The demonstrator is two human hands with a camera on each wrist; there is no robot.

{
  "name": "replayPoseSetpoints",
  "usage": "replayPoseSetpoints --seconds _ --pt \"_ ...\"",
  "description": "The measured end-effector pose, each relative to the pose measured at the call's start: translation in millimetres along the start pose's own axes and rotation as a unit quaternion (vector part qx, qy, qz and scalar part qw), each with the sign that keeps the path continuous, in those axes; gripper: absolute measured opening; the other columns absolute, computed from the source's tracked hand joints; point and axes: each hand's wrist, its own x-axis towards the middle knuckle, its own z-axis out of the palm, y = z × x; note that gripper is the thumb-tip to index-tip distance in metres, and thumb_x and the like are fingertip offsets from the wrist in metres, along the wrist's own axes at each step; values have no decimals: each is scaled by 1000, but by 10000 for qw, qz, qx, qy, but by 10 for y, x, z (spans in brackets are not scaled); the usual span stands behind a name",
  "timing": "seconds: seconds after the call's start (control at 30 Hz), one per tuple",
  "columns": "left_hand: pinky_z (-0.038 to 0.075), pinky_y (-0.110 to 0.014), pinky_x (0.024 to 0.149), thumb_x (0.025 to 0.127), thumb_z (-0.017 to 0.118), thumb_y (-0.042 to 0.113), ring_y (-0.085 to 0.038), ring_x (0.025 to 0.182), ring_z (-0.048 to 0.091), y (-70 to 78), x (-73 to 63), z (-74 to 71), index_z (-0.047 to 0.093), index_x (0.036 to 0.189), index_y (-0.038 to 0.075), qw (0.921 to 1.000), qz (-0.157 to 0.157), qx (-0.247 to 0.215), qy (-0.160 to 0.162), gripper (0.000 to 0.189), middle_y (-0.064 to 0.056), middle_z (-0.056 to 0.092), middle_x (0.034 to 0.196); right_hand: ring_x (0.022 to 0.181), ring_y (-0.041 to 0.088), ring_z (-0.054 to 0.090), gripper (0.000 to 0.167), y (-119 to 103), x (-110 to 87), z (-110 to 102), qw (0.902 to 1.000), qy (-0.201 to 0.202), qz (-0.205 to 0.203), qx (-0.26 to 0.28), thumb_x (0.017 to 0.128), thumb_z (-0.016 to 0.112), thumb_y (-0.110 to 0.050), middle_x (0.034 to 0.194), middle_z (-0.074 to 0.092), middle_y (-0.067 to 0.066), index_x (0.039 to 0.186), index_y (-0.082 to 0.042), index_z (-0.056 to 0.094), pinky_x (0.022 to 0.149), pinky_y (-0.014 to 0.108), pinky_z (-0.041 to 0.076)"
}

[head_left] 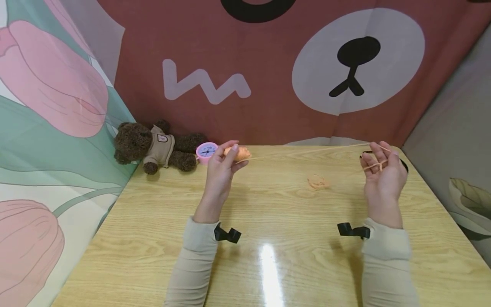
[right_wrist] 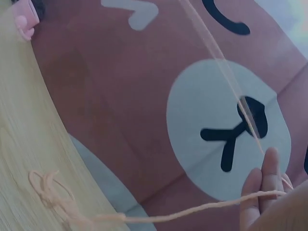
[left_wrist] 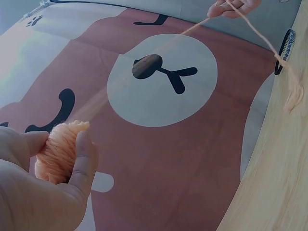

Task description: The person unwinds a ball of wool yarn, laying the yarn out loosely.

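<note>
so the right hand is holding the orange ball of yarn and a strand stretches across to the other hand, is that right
Not quite: the left hand holds the orange ball of yarn, as the head view shows. A strand does stretch across to the other hand, which is the right hand.

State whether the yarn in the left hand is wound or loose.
Wound: the peach yarn ball shows close wraps in a compact bundle, held by the left hand.

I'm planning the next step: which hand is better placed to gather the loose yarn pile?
Right hand, probably: it's nearer the loose yarn pile, while the left hand grips the yarn ball.
</note>
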Motion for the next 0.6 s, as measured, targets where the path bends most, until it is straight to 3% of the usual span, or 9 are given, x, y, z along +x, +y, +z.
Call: replayPoseSetpoints --seconds 0.13,0.3,0.37,0.43,0.47,0.5,0.53,0.57,0.6 --pt "61 -28 87 104 57 14 -11 91 70 6 10 2 59 123 3 9997 41 -97 223 22 -4 64 111 74 26 71 30 -58 43 -71 9998 101 123 81 106 52 -29 126 70 5 126 -11 64 77 34 60" --pt "62 -34 88 106 55 18 -10 91 71 12 11 0 54 129 -4 9994 96 -151 289 32 -2 66 108 73 27 71 27 -68 68 -108 9994 288 3 190 107 51 -26 123 70 5 124 -10 64 67 33 59" --pt "63 -34 85 107 53 22 -11 90 70 5 4 -3 54 130 -3 9997 27 -146 185 35 -1 65 106 75 25 70 27 -34 71 -106 9998 170 47 -63 106 54 -27 120 70 5 124 -10 65 65 32 59" --pt "63 -33 81 107 51 25 -12 88 69 -7 -7 -2 55 128 0 9999 -63 -115 52 33 -2 63 105 84 21 69 30 31 65 -91 9965 -103 153 -819 104 56 -29 120 67 2 126 -11 64 69 28 59" --pt "63 -32 80 108 51 26 -13 87 68 -14 -12 3 56 128 1 9999 -97 -101 -12 33 -3 62 105 89 19 68 31 77 58 -74 9897 -256 164 -1398 104 56 -31 121 66 0 128 -12 64 71 26 59" --pt "63 -31 78 108 51 27 -13 86 68 -22 -18 8 57 127 2 9999 -123 -74 -69 32 -3 62 104 95 16 65 33 134 42 -52 9767 -427 113 -2099 104 56 -32 122 64 -2 130 -13 64 75 24 58" --pt "63 -31 77 108 50 28 -13 86 68 -30 -22 19 58 125 4 9998 -137 -41 -124 30 -3 62 103 105 15 63 36 196 19 -24 9539 -627 5 -2935 105 53 -34 129 62 -1 134 -15 62 82 23 55" --pt "63 -30 77 108 51 28 -12 85 68 -38 -27 31 58 124 5 9998 -139 1 -170 29 -3 63 102 113 16 60 38 270 -10 13 9228 -776 -192 -3770 106 51 -35 135 60 0 138 -16 61 90 25 53" --pt "63 -30 77 108 51 27 -12 85 68 -47 -33 46 59 123 5 9997 -128 39 -212 28 -3 63 101 122 18 56 41 347 -41 52 8842 -941 -441 -4555 107 48 -36 142 57 2 141 -16 58 99 30 50"
